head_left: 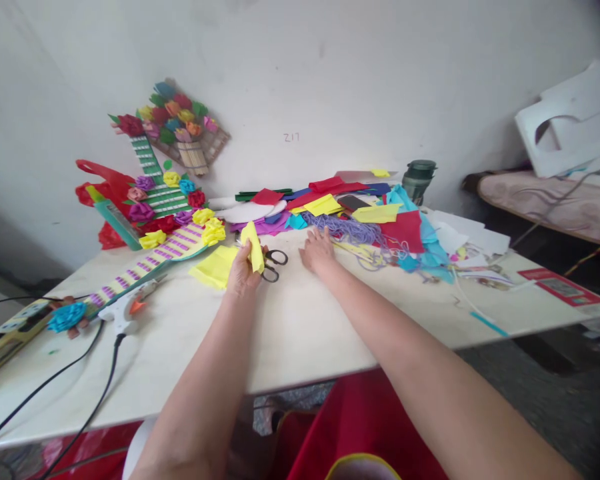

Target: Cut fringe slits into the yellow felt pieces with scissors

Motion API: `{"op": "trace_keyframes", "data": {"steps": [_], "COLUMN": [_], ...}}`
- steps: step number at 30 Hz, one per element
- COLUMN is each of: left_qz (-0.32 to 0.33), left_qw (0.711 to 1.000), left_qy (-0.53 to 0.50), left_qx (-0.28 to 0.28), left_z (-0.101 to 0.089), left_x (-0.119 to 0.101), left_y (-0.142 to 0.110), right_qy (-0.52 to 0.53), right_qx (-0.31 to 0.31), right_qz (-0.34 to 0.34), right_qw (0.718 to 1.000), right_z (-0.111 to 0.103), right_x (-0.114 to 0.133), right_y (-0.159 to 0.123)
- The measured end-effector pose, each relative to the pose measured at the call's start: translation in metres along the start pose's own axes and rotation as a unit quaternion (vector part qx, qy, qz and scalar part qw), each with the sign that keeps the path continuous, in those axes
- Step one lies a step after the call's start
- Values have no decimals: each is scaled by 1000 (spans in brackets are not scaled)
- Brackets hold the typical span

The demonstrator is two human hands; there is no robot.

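My left hand [245, 270] is closed on a folded strip of yellow crepe paper [251, 245], held upright over the table. Black-handled scissors [275, 265] lie right beside it, their blades hidden behind the paper and hand. Under and left of that hand a larger yellow crepe sheet [215, 267] lies flat. My right hand [318, 251] rests on the table with its fingers spread and nothing visible in them. Just past its fingertips is a tangle of purple yarn [350, 230].
Colourful crepe sheets [330, 193] pile along the wall. At left stand a paper-flower decoration [167, 197], a glue bottle [117, 220] and a corded glue gun [125, 307]. A power strip [15, 337] lies at the left edge; a dark green bottle [419, 180] stands behind.
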State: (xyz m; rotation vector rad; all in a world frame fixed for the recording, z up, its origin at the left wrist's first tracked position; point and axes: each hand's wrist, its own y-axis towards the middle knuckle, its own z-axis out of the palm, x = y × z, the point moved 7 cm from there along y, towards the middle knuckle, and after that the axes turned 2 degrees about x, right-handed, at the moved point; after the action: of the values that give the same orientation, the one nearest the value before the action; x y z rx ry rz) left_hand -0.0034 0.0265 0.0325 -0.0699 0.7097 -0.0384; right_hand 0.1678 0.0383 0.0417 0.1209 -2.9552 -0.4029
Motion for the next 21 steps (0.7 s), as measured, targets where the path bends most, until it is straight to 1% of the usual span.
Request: {"op": "trace_keyframes", "data": {"steps": [1,2,3,4,5,6,7,8,10,11,12,13,14,15,16,18,21], "left_qz": [0,-3,-4,-6,-6,-4,-2,1,5,6,7,10,13,16,19,25,24], "left_qw": [1000,1000,1000,1000,1000,999,999,999,998,998,998,999,999,999,998,997,995], "left_qy": [3,4,2,0,-4,-6,-8,-8,-2,4,11,18,25,31,37,46,60], "left_qx": [4,9,13,19,27,34,42,50,61,60,56,50,44,42,44,58,81], "left_z": [2,4,6,9,11,13,15,17,20,19,19,17,16,15,14,15,16], "left_x": [1,3,4,5,6,6,7,7,7,6,6,6,5,5,4,4,4], "left_y": [-1,-1,-2,-3,-4,-4,-5,-5,-6,-6,-5,-5,-4,-4,-4,-4,-6], "right_qy": [30,80,146,228,323,427,527,605,710,742,762,775,782,788,793,794,777], "right_qx": [-17,-26,-16,18,59,108,153,204,287,319,344,362,374,375,369,350,347], "right_qz": [-27,-38,-36,-20,-4,19,34,41,55,59,60,59,57,55,54,53,36], "right_qw": [999,996,989,973,944,898,836,768,640,587,546,515,496,485,483,494,524], "right_z": [-6,-10,-10,-5,1,9,17,23,30,30,29,27,25,24,22,22,24], "right_x": [7,14,20,25,30,36,42,50,60,63,64,65,66,66,65,65,68], "right_y": [-4,-7,-9,-10,-11,-13,-15,-19,-27,-31,-35,-38,-40,-41,-42,-41,-42]}}
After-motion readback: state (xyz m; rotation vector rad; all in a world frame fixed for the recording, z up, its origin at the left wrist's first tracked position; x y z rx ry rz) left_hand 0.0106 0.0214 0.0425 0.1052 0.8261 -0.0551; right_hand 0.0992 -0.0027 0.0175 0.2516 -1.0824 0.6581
